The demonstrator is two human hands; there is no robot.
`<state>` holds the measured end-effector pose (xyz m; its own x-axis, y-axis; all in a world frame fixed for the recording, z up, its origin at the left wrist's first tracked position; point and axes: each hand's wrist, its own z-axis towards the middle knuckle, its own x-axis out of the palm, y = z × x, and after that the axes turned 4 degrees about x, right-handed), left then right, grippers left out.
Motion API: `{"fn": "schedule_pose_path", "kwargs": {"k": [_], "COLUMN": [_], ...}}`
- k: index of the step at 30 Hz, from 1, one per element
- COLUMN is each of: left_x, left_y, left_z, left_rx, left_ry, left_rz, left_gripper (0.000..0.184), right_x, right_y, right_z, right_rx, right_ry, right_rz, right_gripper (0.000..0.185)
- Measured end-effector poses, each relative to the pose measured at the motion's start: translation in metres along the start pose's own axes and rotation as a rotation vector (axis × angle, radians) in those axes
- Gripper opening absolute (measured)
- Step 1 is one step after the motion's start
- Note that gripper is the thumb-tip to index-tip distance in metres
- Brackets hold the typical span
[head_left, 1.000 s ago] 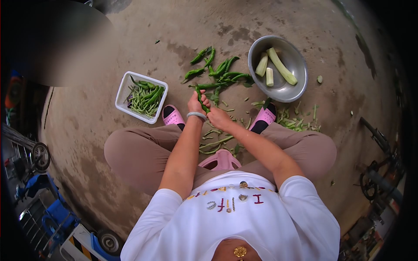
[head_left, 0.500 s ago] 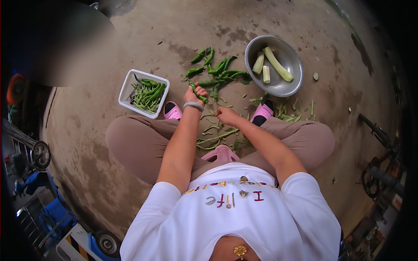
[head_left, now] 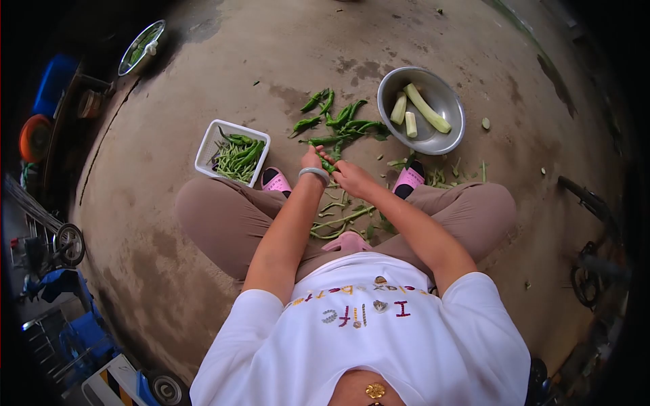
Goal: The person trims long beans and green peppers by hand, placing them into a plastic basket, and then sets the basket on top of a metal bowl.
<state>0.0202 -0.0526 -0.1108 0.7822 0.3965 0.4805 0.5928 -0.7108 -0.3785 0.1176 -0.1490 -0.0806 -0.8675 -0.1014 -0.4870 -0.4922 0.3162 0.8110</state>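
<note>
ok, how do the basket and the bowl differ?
Shape: the basket is rectangular, the bowl round.
Colour: the basket is white, the bowl silver-grey.
Contents: the basket holds many thin green beans and some peppers; the bowl holds three thick, pale green pieces.
Shared: both are open-topped, sit on the floor and hold vegetables.
</note>
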Motion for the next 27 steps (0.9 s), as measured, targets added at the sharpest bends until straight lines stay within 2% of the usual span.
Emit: {"fn": "schedule_pose_path", "kwargs": {"k": [2, 5, 7, 11, 14, 16, 20, 22, 23, 25, 26, 27], "left_x": [0.002, 0.002, 0.001, -0.004, -0.012, -0.017, -0.019, -0.020, -0.020, -0.019, -0.019, -0.021], "left_y": [0.002, 0.003, 0.004, 0.000, -0.008, -0.008, -0.005, -0.001, -0.001, -0.009, -0.008, -0.009], "left_z": [-0.017, -0.028, -0.033, -0.038, -0.041, -0.043, -0.047, -0.046, -0.043, -0.034, -0.030, -0.029], "left_rx": [0.045, 0.056, 0.036, 0.160, 0.154, 0.247, 0.230, 0.299, 0.291, 0.030, 0.007, -0.001], "left_ry": [-0.031, -0.087, -0.118, -0.062, -0.092, -0.084, -0.175, -0.239, -0.237, -0.119, -0.089, -0.088], "left_rz": [0.016, 0.039, 0.047, 0.120, 0.091, 0.137, 0.145, 0.210, 0.213, -0.042, -0.089, -0.085], "left_gripper": [0.031, 0.031, 0.032, 0.031, 0.030, 0.034, 0.034, 0.031, 0.031, 0.031, 0.035, 0.035], "right_x": [-0.002, -0.003, 0.000, -0.001, -0.003, -0.001, 0.012, 0.023, 0.025, 0.028, 0.028, 0.027], "right_y": [0.011, 0.014, 0.015, 0.026, 0.041, 0.049, 0.051, 0.039, 0.033, 0.025, 0.020, 0.015], "right_z": [-0.007, -0.015, -0.022, -0.030, -0.036, -0.038, -0.041, -0.036, -0.035, -0.031, -0.028, -0.024], "right_rx": [-0.038, 0.045, -0.008, -0.009, -0.040, -0.103, -0.035, -0.008, 0.001, -0.039, -0.031, 0.019], "right_ry": [0.017, 0.121, 0.029, 0.044, 0.110, 0.063, -0.002, -0.044, -0.047, -0.203, -0.208, -0.125], "right_rz": [-0.081, -0.036, -0.083, -0.119, -0.104, -0.260, -0.306, -0.250, -0.252, -0.234, -0.234, -0.096], "right_gripper": [0.021, 0.021, 0.020, 0.019, 0.029, 0.028, 0.025, 0.018, 0.018, 0.015, 0.015, 0.015]}}
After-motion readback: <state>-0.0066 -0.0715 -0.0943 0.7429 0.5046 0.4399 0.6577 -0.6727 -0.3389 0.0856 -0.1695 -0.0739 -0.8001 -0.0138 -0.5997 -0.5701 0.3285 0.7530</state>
